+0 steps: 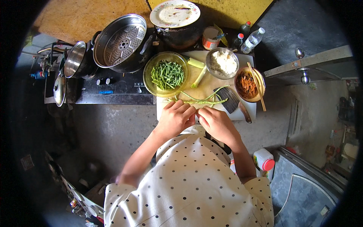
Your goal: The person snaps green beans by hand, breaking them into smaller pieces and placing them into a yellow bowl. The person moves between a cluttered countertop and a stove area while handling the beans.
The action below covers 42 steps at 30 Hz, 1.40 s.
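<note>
Over the front of the white cutting board (pixel 170 112), my left hand (pixel 177 116) and my right hand (pixel 217 122) meet with curled, pinching fingers. What little shows between the fingertips looks like a piece of long bean; my fingers hide most of it. Just beyond them, several long green beans (pixel 198 101) lie across the board. A cleaver (pixel 227 99) rests right of the beans, its wooden handle towards me. Cut green bean pieces (pixel 167 75) fill much of a yellowish glass bowl (pixel 147 82) at the board's back left. Pieces of leek or green onion (pixel 200 76) lie beside that bowl.
At the back right are a metal bowl of white food (pixel 225 62) and a bowl of orange shreds (pixel 246 83) with chopsticks (pixel 256 86) across it. A steamer pot (pixel 122 42), a plate-topped pot (pixel 178 37), a jar (pixel 210 38) and bottles (pixel 252 41) stand behind.
</note>
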Each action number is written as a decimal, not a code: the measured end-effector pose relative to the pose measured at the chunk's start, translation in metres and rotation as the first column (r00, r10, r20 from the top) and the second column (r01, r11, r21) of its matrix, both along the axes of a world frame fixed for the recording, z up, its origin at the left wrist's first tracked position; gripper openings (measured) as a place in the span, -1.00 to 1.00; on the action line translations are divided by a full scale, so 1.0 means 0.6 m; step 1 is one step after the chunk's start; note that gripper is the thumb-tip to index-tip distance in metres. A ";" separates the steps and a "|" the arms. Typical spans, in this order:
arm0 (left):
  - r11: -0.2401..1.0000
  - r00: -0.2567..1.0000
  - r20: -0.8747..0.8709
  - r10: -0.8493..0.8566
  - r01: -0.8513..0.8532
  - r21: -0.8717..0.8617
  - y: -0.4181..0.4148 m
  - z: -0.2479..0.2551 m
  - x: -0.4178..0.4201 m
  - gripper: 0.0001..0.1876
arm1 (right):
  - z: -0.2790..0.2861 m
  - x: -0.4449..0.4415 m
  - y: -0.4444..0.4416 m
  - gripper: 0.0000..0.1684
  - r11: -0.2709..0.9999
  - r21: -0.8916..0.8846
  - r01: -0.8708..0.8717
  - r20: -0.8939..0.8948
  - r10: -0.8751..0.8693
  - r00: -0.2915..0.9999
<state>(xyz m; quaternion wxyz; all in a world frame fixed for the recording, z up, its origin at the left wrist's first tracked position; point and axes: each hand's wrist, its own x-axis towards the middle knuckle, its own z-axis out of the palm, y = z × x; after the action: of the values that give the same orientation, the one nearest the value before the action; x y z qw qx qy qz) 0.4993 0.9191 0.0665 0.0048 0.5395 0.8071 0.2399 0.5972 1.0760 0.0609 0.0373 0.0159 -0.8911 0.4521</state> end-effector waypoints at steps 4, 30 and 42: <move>1.000 1.000 -0.030 -0.004 0.003 -0.015 0.003 -0.010 0.005 -0.82 | 0.001 -0.002 0.001 -0.89 0.997 0.075 -0.029 0.014 0.028 1.000; 0.792 0.318 0.946 0.057 -0.591 0.151 -0.076 -0.104 -0.178 -0.60 | -0.016 -0.018 0.036 -0.58 0.999 -0.041 0.028 -0.101 -0.032 0.994; 0.952 0.814 0.495 0.303 -0.232 -0.201 -0.003 -0.048 -0.020 -0.69 | -0.053 -0.022 0.012 -0.10 0.987 -0.070 -0.144 0.073 0.149 0.986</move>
<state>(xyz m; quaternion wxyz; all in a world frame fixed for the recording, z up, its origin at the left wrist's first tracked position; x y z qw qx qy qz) 0.4872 0.9170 0.0377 0.2244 0.3338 0.8572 0.3215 0.5843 1.0833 0.0293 -0.0305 0.0625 -0.8732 0.4823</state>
